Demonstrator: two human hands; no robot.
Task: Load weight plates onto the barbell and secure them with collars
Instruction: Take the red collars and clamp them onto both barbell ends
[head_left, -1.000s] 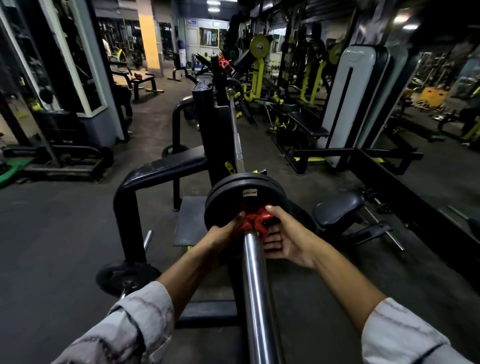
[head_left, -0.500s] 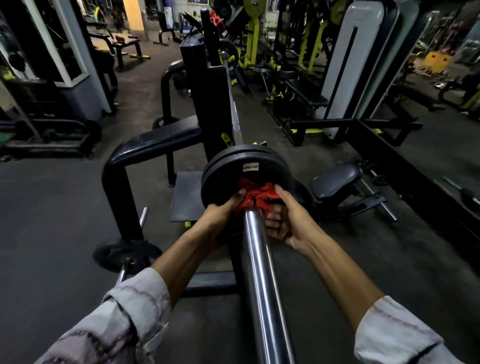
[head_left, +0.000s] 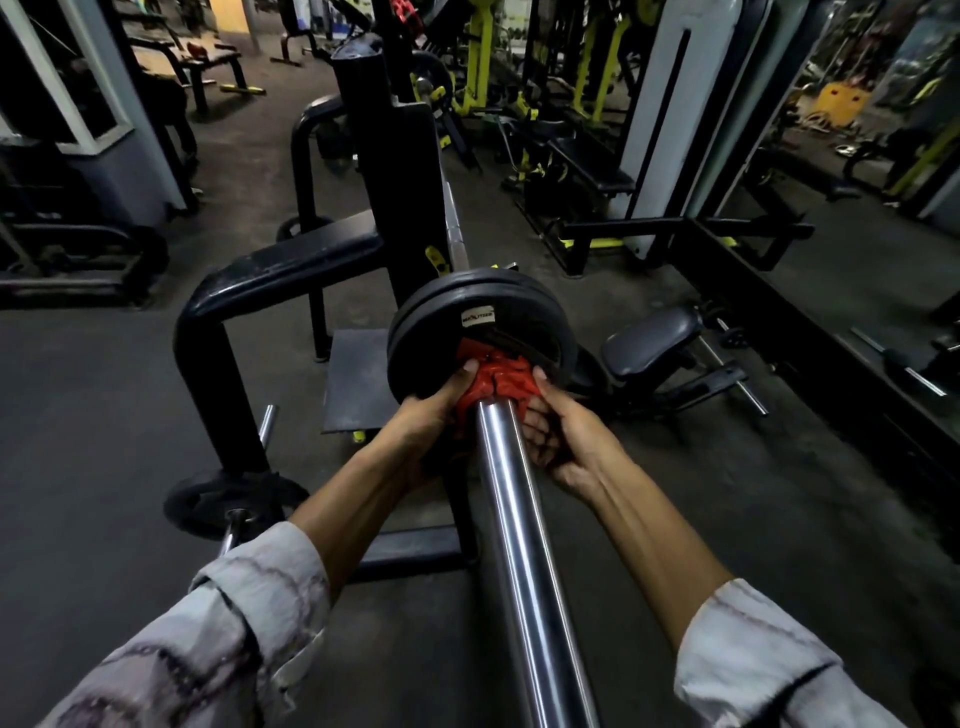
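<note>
A shiny steel barbell sleeve (head_left: 519, 545) runs from the bottom of the view up to two black weight plates (head_left: 447, 317) stacked on it. A red collar (head_left: 496, 379) sits around the sleeve, pressed against the outer plate. My left hand (head_left: 434, 415) grips the collar's left side, thumb up against the plate. From the other side my right hand (head_left: 563, 441) clasps the collar with its fingers curled under. Most of the collar's lower part is hidden by both hands.
The bar rests on a black bench rack (head_left: 400, 156) with a curved black frame (head_left: 218, 322) at the left. A small plate (head_left: 228, 499) sits on a low storage peg at lower left. A padded seat (head_left: 649, 338) lies on the floor to the right. Gym machines fill the background.
My view has tilted down and closer, so plates and collar sit lower and larger in frame. Both hands stay on the red collar, which now sits tight against the plate.
</note>
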